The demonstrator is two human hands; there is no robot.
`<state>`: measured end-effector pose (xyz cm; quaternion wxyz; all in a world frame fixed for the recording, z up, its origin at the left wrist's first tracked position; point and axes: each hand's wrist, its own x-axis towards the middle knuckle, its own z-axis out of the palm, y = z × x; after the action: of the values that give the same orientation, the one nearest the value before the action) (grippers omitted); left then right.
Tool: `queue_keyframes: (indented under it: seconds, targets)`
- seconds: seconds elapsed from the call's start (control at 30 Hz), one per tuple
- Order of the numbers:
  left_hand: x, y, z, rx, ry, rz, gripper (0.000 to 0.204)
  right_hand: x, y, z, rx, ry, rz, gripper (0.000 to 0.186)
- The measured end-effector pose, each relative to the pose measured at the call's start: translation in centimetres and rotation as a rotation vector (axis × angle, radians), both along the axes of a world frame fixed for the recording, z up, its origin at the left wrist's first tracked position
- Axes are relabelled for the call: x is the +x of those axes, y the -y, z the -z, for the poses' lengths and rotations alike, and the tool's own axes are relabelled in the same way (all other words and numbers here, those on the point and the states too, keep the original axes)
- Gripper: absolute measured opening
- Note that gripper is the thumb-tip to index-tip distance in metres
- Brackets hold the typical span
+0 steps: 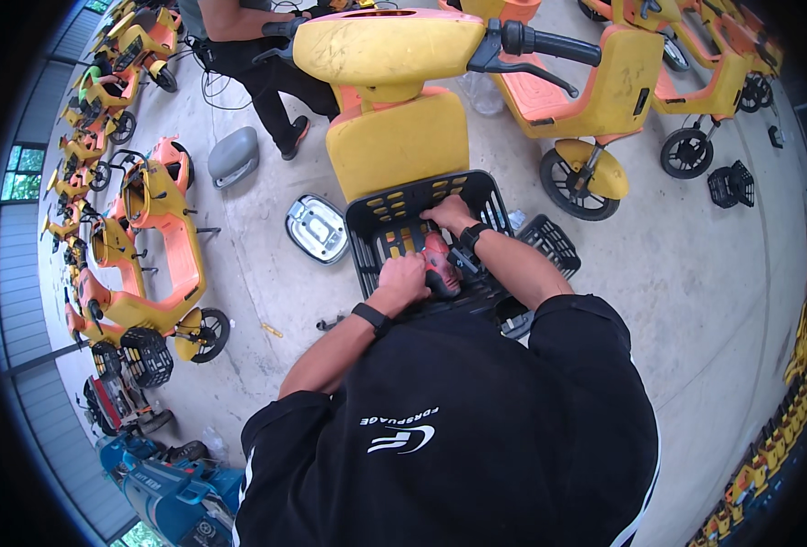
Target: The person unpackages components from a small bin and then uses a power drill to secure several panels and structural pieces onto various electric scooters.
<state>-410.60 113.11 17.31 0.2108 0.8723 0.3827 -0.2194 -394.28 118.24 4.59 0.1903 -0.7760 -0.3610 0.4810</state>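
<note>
A black slatted basket [359,242] is in front of me, at the front of a yellow scooter [399,141]. My left hand [405,276] is closed at the side of a red and black power drill [437,260] inside the basket and seems to grip it. Farther in, my right hand [451,213] reaches over the basket's right side, near the drill's front end. Its fingers are curled in against the basket's inner wall, and whatever they hold is hidden.
On the floor to the left lie a silver-lined oval part [317,229] and a grey seat [234,157]. Another black basket [549,244] sits at the right. A person [257,77] stands beyond the scooter. More scooters [153,246] line both sides.
</note>
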Motion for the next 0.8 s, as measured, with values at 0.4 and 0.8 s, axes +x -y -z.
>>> queue_keyframes:
  seconds: [0.4,0.8]
  targets:
    - [-1.1,0.1,0.7,-0.023,0.043,-0.062,0.051,11.3,7.6,-10.3,-0.07,0.185,-0.165,0.068]
    - [-3.4,1.8,-0.5,0.011,0.101,-0.082,0.051,7.0,15.7,-5.0,-0.023,0.046,-0.06,0.041]
